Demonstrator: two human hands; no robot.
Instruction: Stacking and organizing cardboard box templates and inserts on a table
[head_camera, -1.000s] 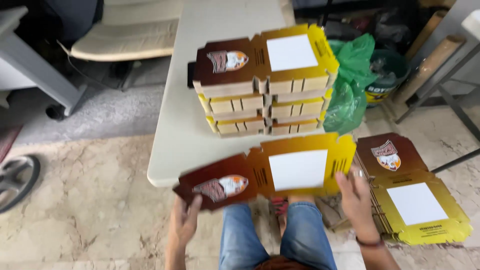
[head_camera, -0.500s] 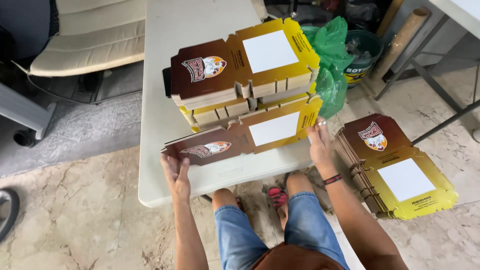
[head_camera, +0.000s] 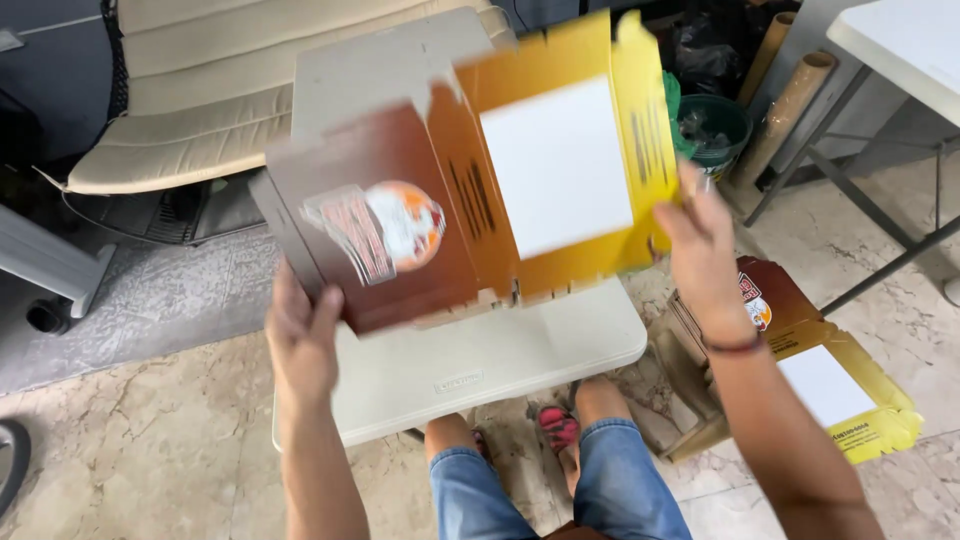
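The flat cardboard box (head_camera: 470, 170) fills the frame's centre, raised over the bench (head_camera: 480, 365), its long axis running left to right. The left hand (head_camera: 300, 335) grips its brown lower-left edge; the right hand (head_camera: 700, 250) grips the yellow right edge.

Box (head_camera: 470, 190) you're holding: printed cardboard, slight sheen, brown/yellow w/ matt white panel. Table (head_camera: 500, 350): smooth matt plastic, off-white. Floor (head_camera: 140, 450): polished stone tile, veined, semi-gloss. Chair (head_camera: 200, 100): beige cushion, soft matt fabric or leatherette, can't tell which. Tubes (head_camera: 790, 100): raw cardboard, matt. Bucket (head_camera: 725, 125): green plastic. Your jeans (head_camera: 560, 490): denim, rough weave.
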